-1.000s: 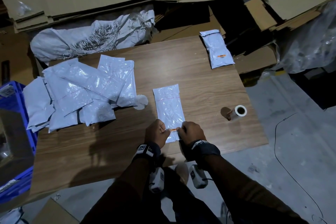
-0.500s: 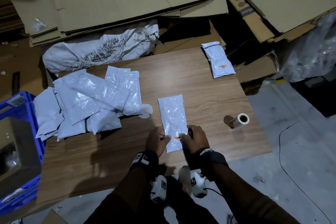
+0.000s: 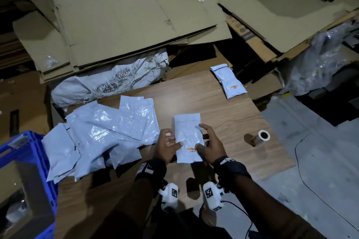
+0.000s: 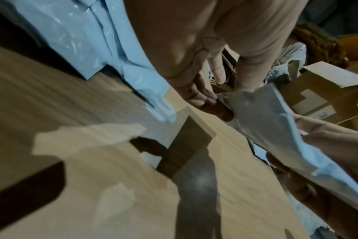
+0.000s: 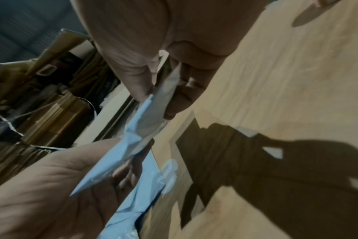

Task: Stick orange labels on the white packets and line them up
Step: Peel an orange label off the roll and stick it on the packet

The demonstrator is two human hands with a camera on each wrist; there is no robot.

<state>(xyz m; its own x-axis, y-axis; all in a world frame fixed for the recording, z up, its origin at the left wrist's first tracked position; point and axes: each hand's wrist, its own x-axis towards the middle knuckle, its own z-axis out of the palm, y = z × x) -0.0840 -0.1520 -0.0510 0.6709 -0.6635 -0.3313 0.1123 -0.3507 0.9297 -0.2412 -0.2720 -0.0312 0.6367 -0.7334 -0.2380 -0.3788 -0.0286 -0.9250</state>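
Note:
A white packet (image 3: 188,137) with an orange label (image 3: 191,149) near its lower end is lifted off the wooden table (image 3: 223,106). My left hand (image 3: 169,144) grips its left edge, thumb on top. My right hand (image 3: 208,144) grips its right edge, thumb beside the label. The wrist views show the same packet (image 4: 262,122) (image 5: 133,139) pinched between thumb and fingers. Another labelled packet (image 3: 228,80) lies at the table's far right corner. A heap of plain white packets (image 3: 101,134) covers the table's left side.
A small label roll (image 3: 261,137) lies near the table's right edge. A blue crate (image 3: 25,163) stands at the left. Flattened cardboard (image 3: 126,15) and a white woven sack (image 3: 108,83) lie behind the table. A cable (image 3: 310,176) runs across the grey floor at the right.
Both hands were pressing the orange label onto the packet flat on the table. Now they hold the packet by its sides, raised off the table.

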